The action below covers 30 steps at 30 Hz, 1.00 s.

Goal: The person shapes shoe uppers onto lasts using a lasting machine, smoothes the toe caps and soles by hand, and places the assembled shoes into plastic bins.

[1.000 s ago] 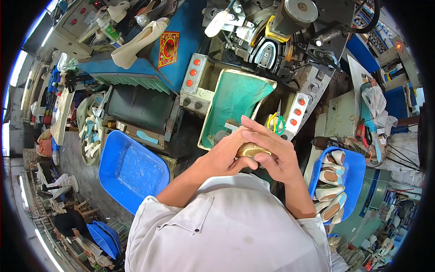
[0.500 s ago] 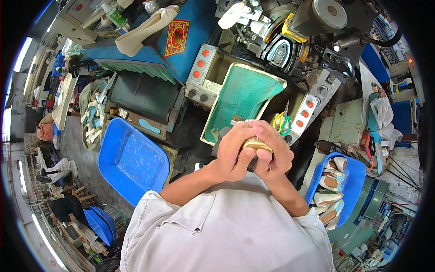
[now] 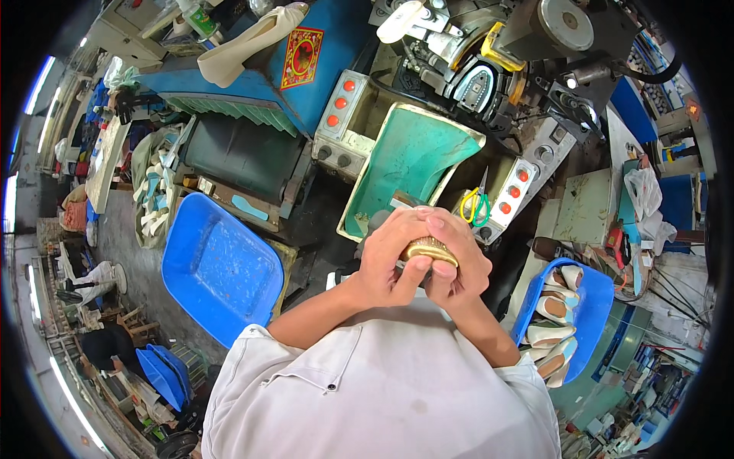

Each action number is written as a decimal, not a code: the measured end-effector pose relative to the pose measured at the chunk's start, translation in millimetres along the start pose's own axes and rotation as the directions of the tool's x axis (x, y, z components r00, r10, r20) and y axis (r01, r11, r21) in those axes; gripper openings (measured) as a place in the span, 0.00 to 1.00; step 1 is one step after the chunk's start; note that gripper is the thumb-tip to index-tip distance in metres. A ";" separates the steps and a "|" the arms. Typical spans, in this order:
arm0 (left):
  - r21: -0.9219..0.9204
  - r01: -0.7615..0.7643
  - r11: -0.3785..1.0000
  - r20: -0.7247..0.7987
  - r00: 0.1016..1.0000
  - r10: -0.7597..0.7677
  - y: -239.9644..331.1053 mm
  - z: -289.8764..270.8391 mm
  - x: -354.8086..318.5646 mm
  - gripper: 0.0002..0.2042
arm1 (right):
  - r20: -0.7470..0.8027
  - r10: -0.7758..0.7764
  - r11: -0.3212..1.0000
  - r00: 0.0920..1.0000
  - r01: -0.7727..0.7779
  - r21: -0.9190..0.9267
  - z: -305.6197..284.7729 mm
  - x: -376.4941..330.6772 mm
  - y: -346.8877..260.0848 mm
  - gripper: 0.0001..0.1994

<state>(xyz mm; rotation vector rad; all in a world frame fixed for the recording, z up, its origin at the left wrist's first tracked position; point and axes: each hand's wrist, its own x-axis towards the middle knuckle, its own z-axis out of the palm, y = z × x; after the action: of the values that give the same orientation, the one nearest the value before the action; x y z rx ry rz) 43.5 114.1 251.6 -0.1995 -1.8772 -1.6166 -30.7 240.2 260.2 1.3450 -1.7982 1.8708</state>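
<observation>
Between my two hands, close in front of my chest, is a shiny gold shoe with its rounded end toward me. My left hand point(image 3: 388, 249) is wrapped round one side of it and my right hand point(image 3: 463, 260) round the other, with fingers meeting over the top. Both thumbs press near the edge of the gold shoe point(image 3: 434, 249). Most of the shoe is hidden by my fingers. Just beyond my hands lies a green-lined tray point(image 3: 397, 164). A pair of scissors point(image 3: 477, 205) with yellow and green handles stands by my right hand.
A blue basin point(image 3: 222, 268) is at the left, beside a machine with a dark roller belt point(image 3: 245, 158). Another blue basin point(image 3: 592, 321) at the right holds several cream shoes point(image 3: 552, 309). Ahead stands a shoe machine point(image 3: 478, 88) with red-button panels. A cream shoe point(image 3: 248, 47) rests on the blue housing.
The gold shoe has tilted in my hands, so more of its shiny rounded end shows. Both hands have shifted slightly left and stay closed round it.
</observation>
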 end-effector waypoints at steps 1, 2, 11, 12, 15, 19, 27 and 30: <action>0.005 0.003 1.000 -0.021 1.000 -0.003 -0.4 -0.8 0.6 0.17 | -0.001 0.011 1.000 1.000 -0.011 -0.002 1.7 3.1 -0.5 0.21; 0.005 -0.001 1.000 -0.020 1.000 0.001 -0.5 -1.3 0.0 0.17 | -0.002 0.008 1.000 1.000 -0.008 -0.003 0.8 3.8 -2.4 0.21; 0.108 -0.112 0.988 0.041 0.993 0.108 10.0 7.1 10.2 0.19 | 0.147 0.483 0.863 0.863 -0.441 -0.246 -41.7 32.9 -75.7 0.27; 0.100 -0.114 0.988 0.046 0.993 0.110 10.5 8.0 9.9 0.19 | 0.140 0.485 0.861 0.863 -0.443 -0.251 -41.9 31.6 -77.7 0.27; 0.136 -0.188 0.973 0.053 0.982 0.182 11.4 12.6 10.8 0.19 | 0.106 0.517 0.841 0.849 -0.481 -0.247 -44.2 31.4 -79.7 0.27; 0.136 -0.196 0.971 0.067 0.980 0.188 9.5 11.1 13.2 0.19 | 0.086 0.534 0.834 0.841 -0.508 -0.213 -46.0 33.0 -78.1 0.27; 0.035 0.102 0.994 0.111 0.988 -0.105 17.9 -9.0 7.0 0.18 | 0.212 0.255 0.959 0.943 -0.275 0.069 -37.1 17.3 -26.5 0.20; 0.073 -0.003 0.997 0.064 0.998 -0.002 11.7 -3.7 10.6 0.17 | 0.050 0.106 0.994 0.993 -0.104 -0.039 -17.0 8.1 -12.6 0.19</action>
<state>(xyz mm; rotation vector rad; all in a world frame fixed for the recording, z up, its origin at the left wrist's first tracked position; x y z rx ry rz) 42.5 110.3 267.3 -0.2230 -1.9812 -1.5549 -34.1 254.6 277.4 1.3221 -1.9553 1.8607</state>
